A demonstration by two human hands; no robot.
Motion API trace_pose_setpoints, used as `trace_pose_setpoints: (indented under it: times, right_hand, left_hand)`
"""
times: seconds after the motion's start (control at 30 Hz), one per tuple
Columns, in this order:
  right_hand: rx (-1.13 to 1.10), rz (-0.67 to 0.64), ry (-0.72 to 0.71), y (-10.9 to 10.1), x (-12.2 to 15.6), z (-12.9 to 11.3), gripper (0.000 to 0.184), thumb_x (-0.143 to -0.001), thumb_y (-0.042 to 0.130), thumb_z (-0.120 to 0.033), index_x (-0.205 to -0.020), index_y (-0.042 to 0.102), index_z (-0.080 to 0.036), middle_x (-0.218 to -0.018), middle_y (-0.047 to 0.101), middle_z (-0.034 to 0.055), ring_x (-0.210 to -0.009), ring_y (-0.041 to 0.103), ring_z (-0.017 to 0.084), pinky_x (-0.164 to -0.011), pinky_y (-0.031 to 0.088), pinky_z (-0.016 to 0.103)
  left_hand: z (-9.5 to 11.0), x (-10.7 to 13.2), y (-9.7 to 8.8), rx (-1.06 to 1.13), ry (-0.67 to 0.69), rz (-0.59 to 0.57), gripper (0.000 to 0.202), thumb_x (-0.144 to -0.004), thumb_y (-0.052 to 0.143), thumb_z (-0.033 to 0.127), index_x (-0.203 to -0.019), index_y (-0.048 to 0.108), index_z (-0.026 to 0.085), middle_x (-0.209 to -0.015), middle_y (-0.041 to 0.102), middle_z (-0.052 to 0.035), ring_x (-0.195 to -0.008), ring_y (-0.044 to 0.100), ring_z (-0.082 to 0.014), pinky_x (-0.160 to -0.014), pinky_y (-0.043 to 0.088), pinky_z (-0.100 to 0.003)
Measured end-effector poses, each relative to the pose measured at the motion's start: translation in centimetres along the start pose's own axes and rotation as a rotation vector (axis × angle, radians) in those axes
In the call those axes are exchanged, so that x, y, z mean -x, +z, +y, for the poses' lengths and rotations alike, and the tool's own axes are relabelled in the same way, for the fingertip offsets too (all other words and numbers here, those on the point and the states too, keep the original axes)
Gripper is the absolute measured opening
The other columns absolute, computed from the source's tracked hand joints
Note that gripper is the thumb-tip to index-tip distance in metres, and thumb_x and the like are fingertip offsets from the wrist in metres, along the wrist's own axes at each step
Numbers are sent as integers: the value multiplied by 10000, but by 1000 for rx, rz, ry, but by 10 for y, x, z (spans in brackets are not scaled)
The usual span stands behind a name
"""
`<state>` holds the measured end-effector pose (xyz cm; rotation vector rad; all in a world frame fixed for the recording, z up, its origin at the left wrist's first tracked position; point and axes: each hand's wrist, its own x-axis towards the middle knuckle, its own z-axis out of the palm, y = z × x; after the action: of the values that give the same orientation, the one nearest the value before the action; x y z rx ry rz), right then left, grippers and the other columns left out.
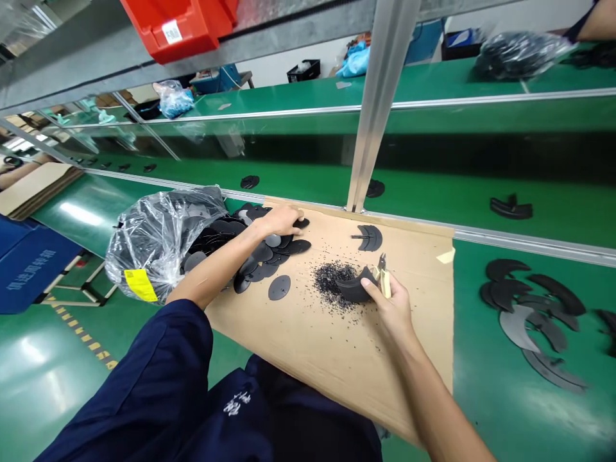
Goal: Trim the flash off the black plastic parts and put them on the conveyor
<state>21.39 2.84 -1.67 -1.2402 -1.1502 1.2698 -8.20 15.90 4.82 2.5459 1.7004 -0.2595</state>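
My left hand [282, 220] is at the far right edge of a pile of thin black oval discs [272, 256], its thumb and fingers closed about a black oval disc [301, 223]. In my right hand [397, 305] are diagonal cutters [384, 273] with cream handles, jaws pointing away from me. The same hand's thumb presses a black crescent-shaped plastic piece [353, 289], held over a heap of small black clippings [330, 279]. Beyond it, another black crescent piece with a thin stem [369, 238] lies on the cardboard sheet [308, 346]. A single oval disc [280, 287] lies apart from the pile.
A clear plastic bag [149, 237] of black parts stands left of the pile. Several black crescent pieces [517, 295] lie on the green surface at right. A metal post [380, 109] rises behind the cardboard, and a red bin [178, 29] sits on the shelf overhead.
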Motion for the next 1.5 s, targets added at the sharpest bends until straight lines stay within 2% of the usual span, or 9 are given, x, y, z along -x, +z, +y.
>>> trace_pose_setpoints:
  times: [0.23,0.3,0.4,0.53,0.67,0.93,1.17,1.33,1.5]
  right_hand:
    - [-46,7,-8,1,2,-1,407,-736,816,-556,-922,696,-215,-901,708,37,-854,640,212,-834,540,373]
    - [-54,15,3,1,3,-1,395,-727,826,-545,-900,695,-215,-880,698,33,-841,633,209,-824,536,370]
    - [-87,3,17,1,6,-1,393,-726,830,-540,-900,694,-215,-894,705,39,-848,639,214,-833,540,377]
    - [-131,11,33,3,11,-3,418,-727,831,-556,-925,690,-216,-923,711,46,-872,645,218,-854,547,388]
    - [-142,19,46,6,14,-6,441,-721,833,-575,-947,685,-226,-941,695,35,-882,632,209,-872,534,389]
    - [-72,-13,83,11,19,-6,485,-684,853,-627,-899,670,-233,-853,639,0,-805,579,180,-797,511,342]
    - [-52,-3,116,13,19,-4,515,-662,873,-619,-962,704,-237,-942,700,14,-891,638,200,-846,544,351]
    - [-30,-17,135,14,23,-3,528,-668,867,-626,-989,710,-237,-968,720,26,-904,648,209,-866,559,367]
    - [-41,3,123,17,25,-3,491,-693,852,-615,-974,704,-241,-980,721,22,-913,647,204,-904,554,371]
  left_hand:
    - [18,11,2,-6,-41,239,195,-923,551,141,-897,737,90,-1030,701,-188,-1056,654,-319,-912,512,-424]
    - [24,23,2,210,-64,472,213,-962,556,202,-909,744,117,-859,695,-110,-889,675,-250,-808,531,-366]
    - [46,44,11,869,-48,772,231,-972,634,359,-1003,739,156,-666,653,2,-598,624,-132,-625,519,-263]
    - [91,65,27,1418,67,631,325,-932,692,465,-1035,728,158,-831,750,-54,-701,735,-155,-679,606,-282]
    - [125,69,42,1598,95,469,381,-894,713,533,-976,709,160,-824,719,-41,-654,707,-135,-625,599,-256]
    - [136,73,59,1469,11,412,265,-822,798,337,-807,588,176,-749,606,28,-671,634,-78,-648,564,-168]
    - [128,78,57,1364,88,347,368,-914,716,319,-1256,636,212,-1024,654,-36,-762,633,-90,-664,579,-188]
    - [128,81,56,1112,225,398,350,-1001,601,302,-1342,660,256,-1076,639,-53,-765,563,-105,-633,547,-203]
    - [132,82,57,918,223,512,334,-1007,594,268,-1333,661,246,-964,615,-33,-768,562,-132,-726,550,-278]
